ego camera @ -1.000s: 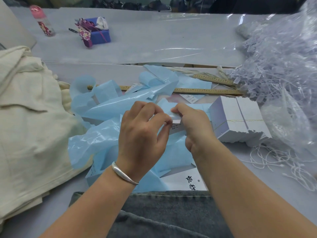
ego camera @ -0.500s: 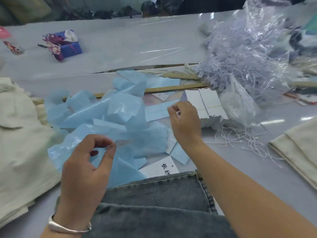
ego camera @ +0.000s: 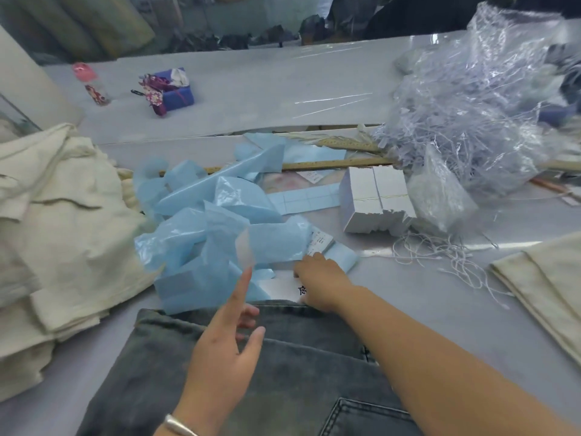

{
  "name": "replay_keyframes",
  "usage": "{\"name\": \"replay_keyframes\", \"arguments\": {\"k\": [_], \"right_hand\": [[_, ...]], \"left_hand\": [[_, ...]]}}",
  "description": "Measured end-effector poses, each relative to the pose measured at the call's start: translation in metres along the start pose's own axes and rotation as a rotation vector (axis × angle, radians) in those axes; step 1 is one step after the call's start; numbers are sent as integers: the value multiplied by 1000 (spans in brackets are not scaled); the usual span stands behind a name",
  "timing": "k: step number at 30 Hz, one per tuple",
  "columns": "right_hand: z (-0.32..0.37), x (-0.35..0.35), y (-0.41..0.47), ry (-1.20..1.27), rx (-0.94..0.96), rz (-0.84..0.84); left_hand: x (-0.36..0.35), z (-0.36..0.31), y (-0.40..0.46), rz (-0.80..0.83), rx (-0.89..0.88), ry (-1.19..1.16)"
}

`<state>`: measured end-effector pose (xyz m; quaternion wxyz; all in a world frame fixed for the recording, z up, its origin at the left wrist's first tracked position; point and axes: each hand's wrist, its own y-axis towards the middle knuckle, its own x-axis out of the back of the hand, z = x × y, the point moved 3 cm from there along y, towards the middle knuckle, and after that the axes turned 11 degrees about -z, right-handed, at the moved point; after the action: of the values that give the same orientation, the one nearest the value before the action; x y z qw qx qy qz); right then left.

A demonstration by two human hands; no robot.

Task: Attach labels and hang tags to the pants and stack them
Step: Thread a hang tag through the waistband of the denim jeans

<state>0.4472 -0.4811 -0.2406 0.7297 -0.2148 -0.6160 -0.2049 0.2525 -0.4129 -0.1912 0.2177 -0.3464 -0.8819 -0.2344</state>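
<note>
Dark grey denim pants (ego camera: 283, 366) flat on tabletop (ego camera: 440, 297), nearest edge. Left hand (ego camera: 226, 347) above them, open, index raised, translucent sticker label (ego camera: 246, 250) clinging (flimsy, tacky; edges only). Right hand (ego camera: 320, 284) at waistband; grip unclear.

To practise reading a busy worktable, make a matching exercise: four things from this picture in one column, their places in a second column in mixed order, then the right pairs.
Things
1. grey jeans
2. bottle with pink cap
3. cream fabric pile
4. stack of white tags

Places
A. far left of the table, near the back
B. nearest the camera, under the left hand
C. beside the clear plastic bag of fasteners
D. along the left edge, mid-table

Pairs: 1-B, 2-A, 3-D, 4-C
</note>
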Motion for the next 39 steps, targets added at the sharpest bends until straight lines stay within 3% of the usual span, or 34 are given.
{"name": "replay_keyframes", "arguments": {"k": [2,4,8,10,12,14,18,20,24,26,30,33,36,39], "right_hand": [[-1,0,-4,27,-21,1],[-9,3,-13,208,-126,-109],[-45,31,-46,739,-446,-562],[-58,53,-69,1094,-479,-763],[-68,73,-92,1321,-502,-846],[-72,85,-114,1320,-504,-774],[-53,97,-158,1317,-393,-405],[-42,104,-177,1316,-337,-304],[-32,112,-208,1274,-336,-395],[-31,107,-227,1396,-429,-435],[-14,84,-266,1585,-470,-311],[-14,77,-284,1600,-558,-432],[-30,81,-296,1501,-666,-614],[-54,86,-309,1288,-597,-630]], "left_hand": [[0,1,-9,5,4,-1],[1,0,-15,-19,-14,10],[10,-7,-18,-68,-41,23],[15,-13,-19,-93,-56,29],[18,-23,-20,-117,-67,15],[18,-37,-25,-114,-67,-27],[0,-71,-41,-33,-8,-106],[-16,-87,-52,56,15,-156],[-44,-110,-76,156,36,-368],[-49,-117,-87,86,68,-447],[-57,-130,-104,-55,91,-462],[-63,-141,-114,-95,70,-417],[-61,-152,-120,-189,72,-346],[-51,-156,-123,-267,79,-264]]}}
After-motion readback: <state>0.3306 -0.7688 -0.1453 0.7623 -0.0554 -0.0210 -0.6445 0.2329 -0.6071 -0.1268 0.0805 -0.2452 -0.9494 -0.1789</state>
